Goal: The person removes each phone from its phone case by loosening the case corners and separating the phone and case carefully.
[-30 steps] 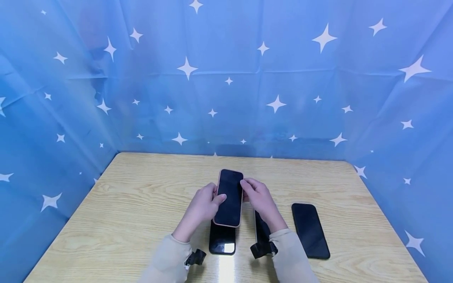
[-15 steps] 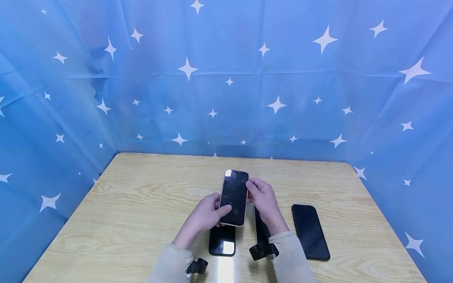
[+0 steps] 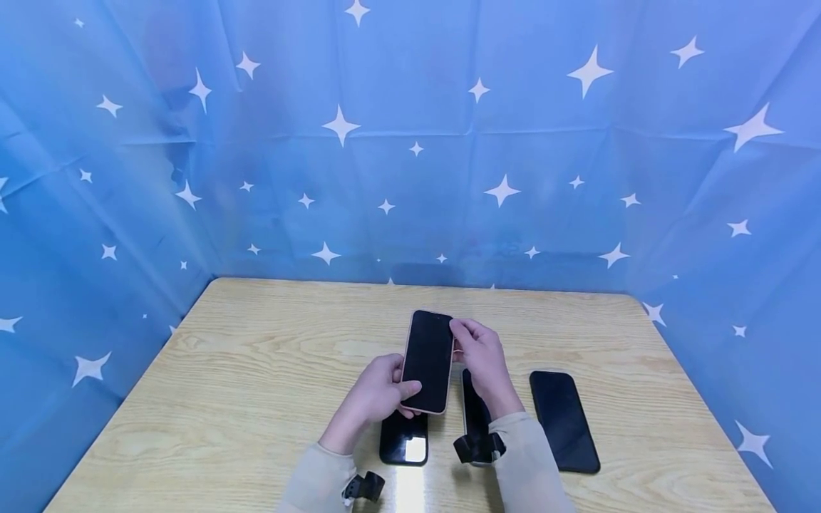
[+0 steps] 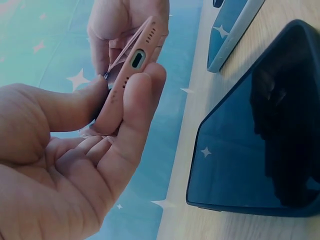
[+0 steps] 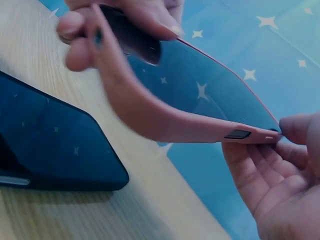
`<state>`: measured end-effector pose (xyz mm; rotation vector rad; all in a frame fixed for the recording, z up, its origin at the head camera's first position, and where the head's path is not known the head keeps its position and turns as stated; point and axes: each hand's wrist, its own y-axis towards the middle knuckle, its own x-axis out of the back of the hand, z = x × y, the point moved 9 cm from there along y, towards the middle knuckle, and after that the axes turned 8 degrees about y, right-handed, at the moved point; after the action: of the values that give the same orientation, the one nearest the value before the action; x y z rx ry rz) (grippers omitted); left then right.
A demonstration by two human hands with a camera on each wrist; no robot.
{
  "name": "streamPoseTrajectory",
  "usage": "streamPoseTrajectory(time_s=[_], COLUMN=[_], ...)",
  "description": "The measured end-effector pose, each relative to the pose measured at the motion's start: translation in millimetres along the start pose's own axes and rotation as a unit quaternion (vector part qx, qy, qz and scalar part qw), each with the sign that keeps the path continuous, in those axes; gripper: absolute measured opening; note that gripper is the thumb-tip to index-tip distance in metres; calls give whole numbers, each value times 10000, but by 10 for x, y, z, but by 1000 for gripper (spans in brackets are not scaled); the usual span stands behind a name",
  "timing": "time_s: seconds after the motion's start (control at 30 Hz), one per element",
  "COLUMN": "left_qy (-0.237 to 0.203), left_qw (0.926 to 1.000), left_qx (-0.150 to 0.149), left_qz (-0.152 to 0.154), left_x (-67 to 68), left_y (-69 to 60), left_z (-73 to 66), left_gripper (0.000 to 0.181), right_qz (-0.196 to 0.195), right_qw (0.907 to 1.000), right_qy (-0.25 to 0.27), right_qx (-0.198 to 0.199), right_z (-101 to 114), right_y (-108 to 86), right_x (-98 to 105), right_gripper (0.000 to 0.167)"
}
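Note:
A phone in a pink case is held up over the table, its dark screen toward the head camera. My left hand grips its lower left corner, thumb across the screen and fingers behind. At the upper right edge, my right hand pinches the case between thumb and fingers. In the right wrist view the case's side wall bows, and part of it stands away from the phone. A charging port opening shows at the bottom end in the left wrist view.
A black phone lies on the wooden table below the held one. Another phone with a light edge is partly hidden under my right forearm. Farther right lies a third dark phone. A blue star-patterned curtain hangs behind.
Both hands have moved slightly right with the phone, which has tilted a little to the right. The right thumb has shifted up along the edge. The phones on the table have not moved.

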<state>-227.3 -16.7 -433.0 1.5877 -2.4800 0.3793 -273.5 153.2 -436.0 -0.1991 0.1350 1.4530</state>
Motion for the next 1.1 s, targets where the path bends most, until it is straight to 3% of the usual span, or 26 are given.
streamPoseTrajectory(time_s=[0.2, 0.4, 0.5, 0.67, 1.1], left_qy=[-38, 46, 116, 246, 343], left_qw=[10000, 10000, 9999, 9996, 9994], left_qx=[31, 25, 40, 76, 110], left_qz=[-3, -52, -48, -134, -3], left_x=[-9, -12, -16, 14, 22], left_y=[-11, -21, -26, -35, -48], left_z=[14, 3, 3, 10, 11], left_gripper=[11, 9, 10, 11, 12], right_qz=[25, 205, 218, 364, 893], right_qw=[9997, 9983, 9986, 9985, 9804], right_qy=[-202, 160, 120, -405, -1731], right_qx=[156, 513, 465, 108, 297], right_z=[56, 129, 135, 117, 190], right_y=[25, 11, 9, 22, 32], right_x=[17, -3, 1, 1, -10], right_gripper=[29, 24, 23, 28, 38])
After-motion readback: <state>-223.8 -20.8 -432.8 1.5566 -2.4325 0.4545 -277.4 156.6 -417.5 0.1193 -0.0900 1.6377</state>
